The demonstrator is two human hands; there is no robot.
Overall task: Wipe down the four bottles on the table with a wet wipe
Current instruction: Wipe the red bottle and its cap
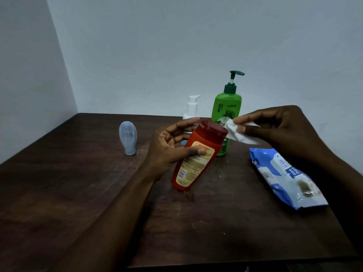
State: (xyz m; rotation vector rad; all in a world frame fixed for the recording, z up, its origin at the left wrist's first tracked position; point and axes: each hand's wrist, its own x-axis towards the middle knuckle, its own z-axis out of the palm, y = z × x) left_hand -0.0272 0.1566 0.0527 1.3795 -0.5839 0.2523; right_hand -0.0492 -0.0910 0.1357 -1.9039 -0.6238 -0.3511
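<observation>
Forearms come in from the bottom edge. Left hand has its thumb on the label of the red bottle, fingers spread behind it, tipping the top toward the right hand (probably to offer up the cap). That one pinches the wet wipe just beside the cap. Green pump bottle, white pump bottle and pale blue bottle stand further back on the table, with the wipes pack lying to the right.
</observation>
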